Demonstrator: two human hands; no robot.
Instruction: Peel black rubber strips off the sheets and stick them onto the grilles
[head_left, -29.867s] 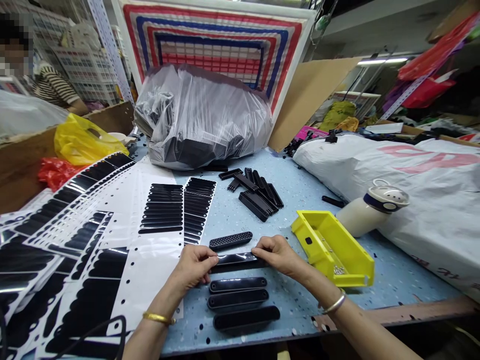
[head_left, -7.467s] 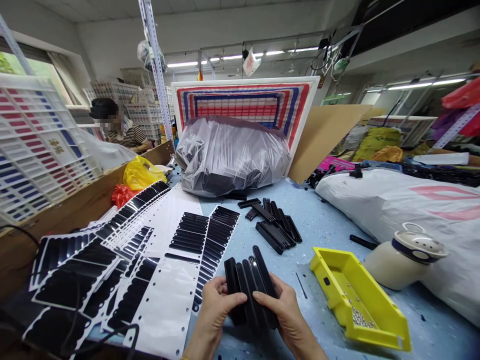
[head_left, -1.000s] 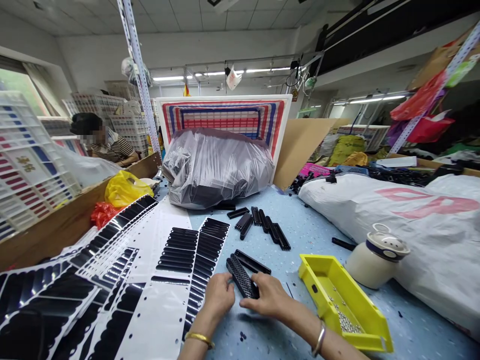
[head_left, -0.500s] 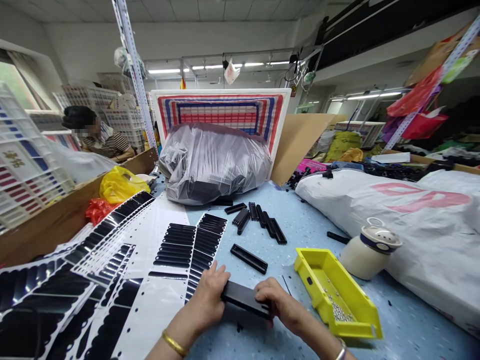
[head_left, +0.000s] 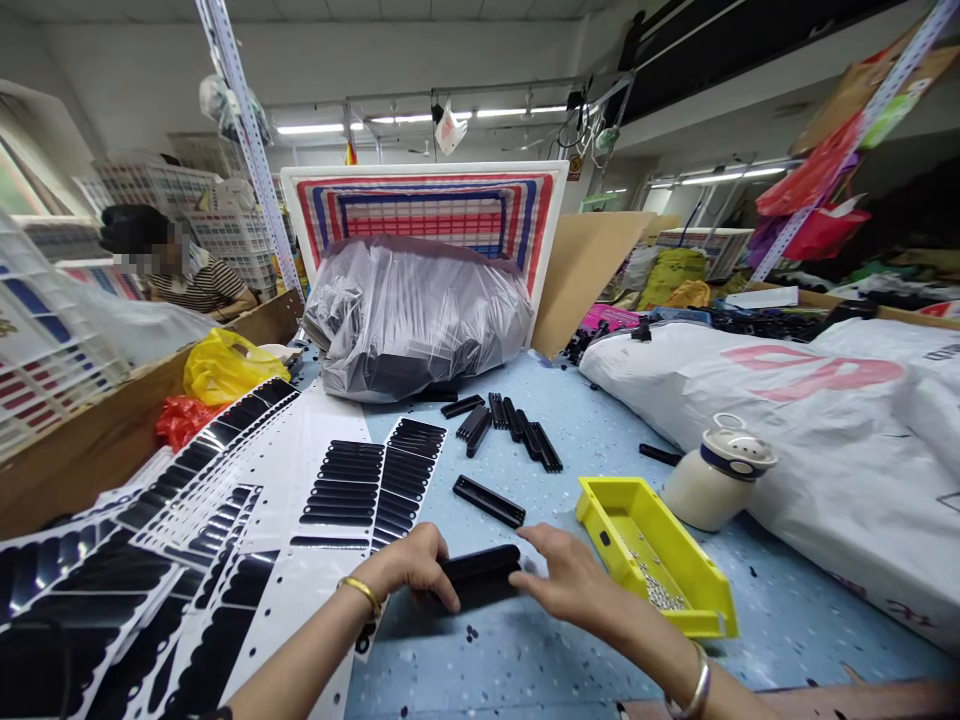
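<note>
My left hand (head_left: 424, 565), a gold bangle at its wrist, grips the left end of a black elongated piece (head_left: 484, 575) above the blue table (head_left: 450, 670). At the right end of that piece, my right hand (head_left: 553, 572) has its thumb and fingers apart around the tip. Just beyond lies a single black strip-shaped part (head_left: 489, 501), with several similar black parts (head_left: 529, 435) farther back. Sheets of black stickers (head_left: 343, 485) are spread to the left. A yellow tray (head_left: 694, 570) of small metallic pieces stands right of my right hand.
A cream jar (head_left: 712, 480) stands behind the tray, beside a large white sack (head_left: 675, 375). A plastic-wrapped bundle (head_left: 420, 320) rests before a striped crate (head_left: 551, 240). Yellow (head_left: 229, 368) and red bags lie at the left. Another person (head_left: 195, 285) is at the far left.
The black piece has been turned so its right end points up and away. My right hand's fingers have opened off it, while my left hand keeps its grip. The view has shifted slightly.
</note>
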